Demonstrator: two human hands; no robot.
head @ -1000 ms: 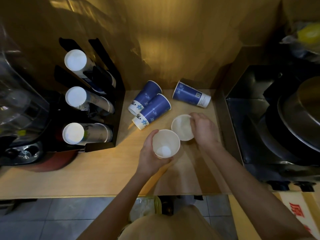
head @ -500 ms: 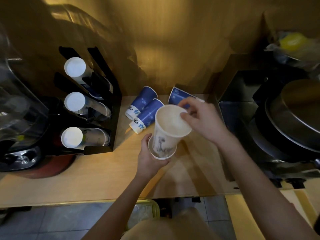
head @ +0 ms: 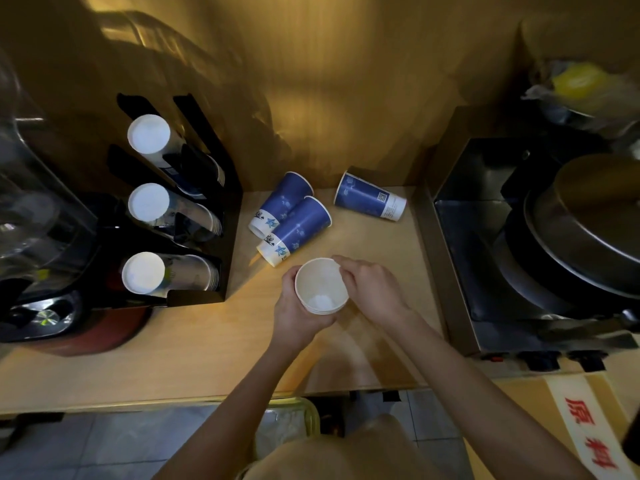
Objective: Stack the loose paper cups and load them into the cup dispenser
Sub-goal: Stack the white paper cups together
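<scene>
A short stack of white paper cups [head: 320,287] stands upright over the wooden counter [head: 173,358], mouth towards me. My left hand [head: 298,311] wraps around its side from the left. My right hand [head: 372,289] pinches the top cup's rim on the right. Three blue cups lie on their sides behind: two side by side [head: 282,206] [head: 298,229], one apart at the right [head: 369,199]. The black cup dispenser [head: 194,216] at the left holds three rows of stacked cups, bottoms facing me.
A metal appliance with a round lid [head: 571,237] fills the right side. A dark machine on a red base [head: 52,289] sits left of the dispenser. The golden wall [head: 329,98] closes the back. A bin [head: 287,431] stands below the counter edge.
My right hand lifted a white cup from the counter and dropped it into the cup in my left hand. The two are now nested, and the stack sits slightly nearer to me.
</scene>
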